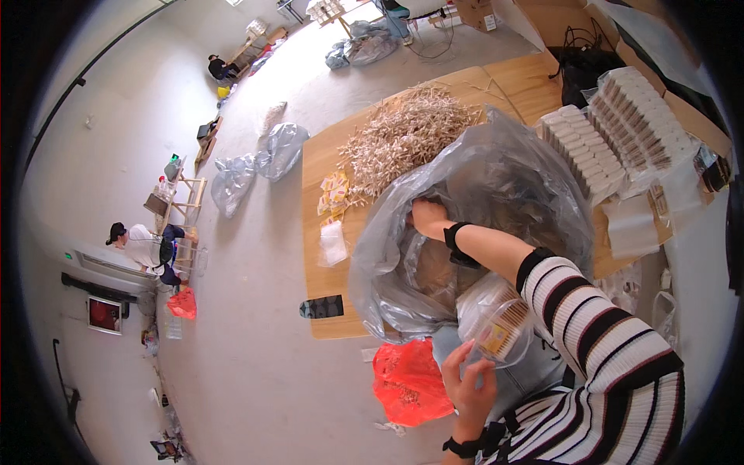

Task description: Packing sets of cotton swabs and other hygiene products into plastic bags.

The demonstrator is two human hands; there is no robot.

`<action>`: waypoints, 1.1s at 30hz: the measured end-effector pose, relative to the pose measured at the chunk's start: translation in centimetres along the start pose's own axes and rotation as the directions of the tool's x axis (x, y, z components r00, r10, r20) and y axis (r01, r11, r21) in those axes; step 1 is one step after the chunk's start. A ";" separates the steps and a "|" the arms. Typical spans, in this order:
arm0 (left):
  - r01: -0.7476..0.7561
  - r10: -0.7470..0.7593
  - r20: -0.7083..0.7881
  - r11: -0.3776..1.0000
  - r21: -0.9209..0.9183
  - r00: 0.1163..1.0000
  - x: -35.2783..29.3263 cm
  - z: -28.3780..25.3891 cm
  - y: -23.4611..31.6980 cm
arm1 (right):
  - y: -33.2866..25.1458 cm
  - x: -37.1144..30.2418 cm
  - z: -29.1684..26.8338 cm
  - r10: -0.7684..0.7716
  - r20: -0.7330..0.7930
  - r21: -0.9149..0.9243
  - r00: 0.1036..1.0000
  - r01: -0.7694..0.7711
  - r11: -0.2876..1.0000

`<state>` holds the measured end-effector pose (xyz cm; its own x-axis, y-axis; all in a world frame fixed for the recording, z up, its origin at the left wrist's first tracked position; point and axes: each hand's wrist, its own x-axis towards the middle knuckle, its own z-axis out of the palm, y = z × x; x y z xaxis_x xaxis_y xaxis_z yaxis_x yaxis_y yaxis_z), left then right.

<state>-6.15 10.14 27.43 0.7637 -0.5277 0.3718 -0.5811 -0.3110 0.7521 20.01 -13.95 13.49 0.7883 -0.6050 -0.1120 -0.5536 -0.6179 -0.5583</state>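
Note:
A large grey translucent plastic bag (pixel 535 167) lies open across the near part of the wooden table. My right hand (pixel 428 218) is at its inner left side, with the fingers curled closed against the plastic and the fingertips hidden. Lower down, my left hand (pixel 471 391) pinches the edge of a round clear plastic container (pixel 508 333) tilted over my lap. Inside it show a row of thin brown sticks and a yellow label. Beyond the bag, a heap of small pale sticks (pixel 411 132) covers the tabletop.
Yellow packets (pixel 333 192) and a white packet (pixel 333 243) lie left of the bag. Stacked white packs (pixel 632 116) stand at right. A red plastic bag (pixel 411 384) is beside my left hand. Grey bags (pixel 280 151) sit on the floor; another person (pixel 147 248) works farther left.

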 end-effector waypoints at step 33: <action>-0.063 0.064 -0.003 0.994 0.085 0.998 -1.1 -0.4 1.3 | 5.2 -9.2 -7.5 -0.594 0.192 0.448 0.781 0.469 0.761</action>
<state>-7.63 10.62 28.28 0.7260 -0.5442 0.4204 -0.6500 -0.3434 0.6779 7.86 -15.33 17.84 0.9962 -0.0087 0.0863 0.0687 -0.5292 -0.8457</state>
